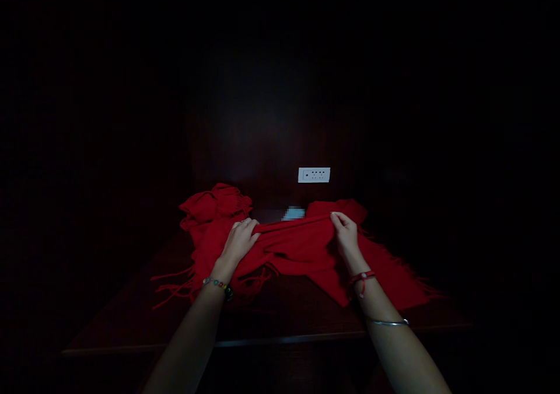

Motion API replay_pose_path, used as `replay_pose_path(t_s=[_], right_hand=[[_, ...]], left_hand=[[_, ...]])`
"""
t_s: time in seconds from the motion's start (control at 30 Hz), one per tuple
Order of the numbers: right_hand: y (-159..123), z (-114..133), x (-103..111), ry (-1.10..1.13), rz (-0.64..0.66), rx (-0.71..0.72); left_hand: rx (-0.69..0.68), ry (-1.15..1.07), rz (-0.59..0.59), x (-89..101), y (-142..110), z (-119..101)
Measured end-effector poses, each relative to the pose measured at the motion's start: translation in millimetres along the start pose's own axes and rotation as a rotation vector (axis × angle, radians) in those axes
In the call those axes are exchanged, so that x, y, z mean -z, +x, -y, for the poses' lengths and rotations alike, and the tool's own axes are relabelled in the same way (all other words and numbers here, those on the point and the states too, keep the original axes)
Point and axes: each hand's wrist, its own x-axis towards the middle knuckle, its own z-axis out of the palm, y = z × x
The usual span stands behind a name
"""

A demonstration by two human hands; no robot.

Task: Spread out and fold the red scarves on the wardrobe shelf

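Observation:
A red scarf [301, 245] with fringed ends stretches between my two hands above a dark table. My left hand [242, 239] is closed on its upper edge, left of the middle. On the right, my right hand [345, 230] pinches the same edge between thumb and fingers. The cloth sags in folds between them. Fringes spread over the table at both sides. Bunched red cloth [216, 201] lies behind my left hand, and more red fabric lies behind and right of my right hand; whether it is all one piece I cannot tell.
The dark wooden table [280, 318] has its front edge close to me. At its back stands a dark panel with a white power socket [314, 175]. A small pale blue item [294, 213], blurred out, lies behind the scarf. The surroundings are very dark.

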Motion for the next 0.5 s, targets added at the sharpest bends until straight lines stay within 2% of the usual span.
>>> replay_pose_path(t_s=[0.07, 0.13, 0.23, 0.3, 0.37, 0.43, 0.5], right_hand=[[10.4, -9.0, 13.9, 0.134, -0.234, -0.033], [17.9, -17.5, 27.8, 0.229, -0.397, -0.039], [22.2, -25.8, 42.4, 0.226, -0.488, -0.022], [19.7, -25.1, 44.3, 0.084, -0.455, -0.023], [13.5, -18.3, 39.9, -0.194, -0.357, 0.010], [5.4, -7.3, 31.1, -0.502, -0.253, 0.114], [-2.6, 3.4, 19.7, -0.715, -0.145, 0.262]], left_hand=[[0.098, 0.079, -0.057, -0.9, -1.6, 11.9], [0.234, 0.133, -0.096, -3.1, -4.7, 25.2], [0.359, 0.090, -0.081, -9.1, -7.9, 41.9], [0.296, -0.063, -0.038, -13.8, -7.2, 45.6], [0.189, -0.256, 0.035, -17.0, -4.8, 42.1], [0.098, -0.386, 0.106, -16.4, -2.3, 33.3], [0.012, -0.428, 0.119, -10.9, -1.2, 22.1]])
